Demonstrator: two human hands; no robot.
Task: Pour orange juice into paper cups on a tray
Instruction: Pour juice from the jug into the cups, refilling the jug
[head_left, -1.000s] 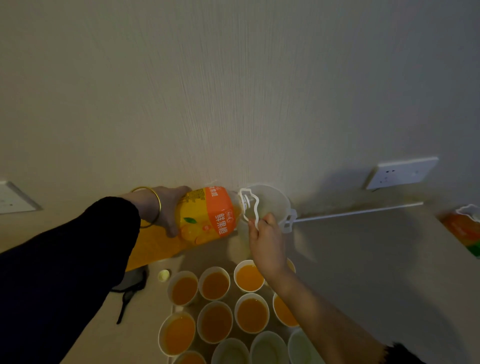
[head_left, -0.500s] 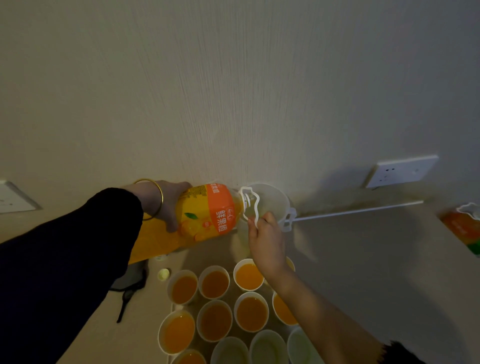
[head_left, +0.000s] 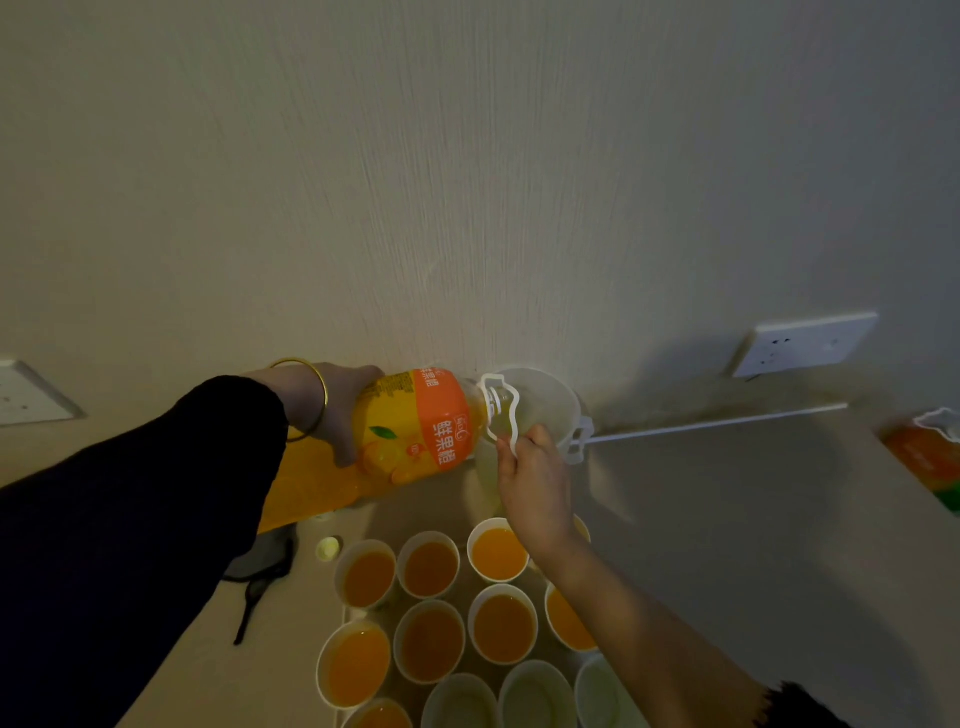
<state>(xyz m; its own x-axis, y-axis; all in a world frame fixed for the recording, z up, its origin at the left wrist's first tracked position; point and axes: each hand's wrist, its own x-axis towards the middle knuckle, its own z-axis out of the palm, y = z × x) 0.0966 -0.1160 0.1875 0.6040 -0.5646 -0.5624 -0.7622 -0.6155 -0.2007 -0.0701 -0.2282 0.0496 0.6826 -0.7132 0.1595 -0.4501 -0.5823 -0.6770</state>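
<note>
My left hand (head_left: 332, 410) grips a large orange juice bottle (head_left: 410, 431) held almost level, its neck pointing right into a clear plastic jug (head_left: 545, 405). My right hand (head_left: 535, 483) holds the jug near its rim, where the bottle's white carry handle (head_left: 501, 410) hangs. Below, several white paper cups (head_left: 431, 644) stand close together on a tray whose surface is hidden. Most cups hold orange juice. Three cups (head_left: 537, 693) in the front row look empty.
A yellow bottle cap (head_left: 328, 548) and a dark strap (head_left: 257, 582) lie on the counter left of the cups. A second orange juice bottle (head_left: 924, 457) lies at the far right. Wall sockets (head_left: 808, 343) sit on the wall behind, and a thin white cable (head_left: 717, 423) runs along it.
The bottle's rear end has risen slightly, bringing it closer to level at the jug. My right hand stays at the jug's rim.
</note>
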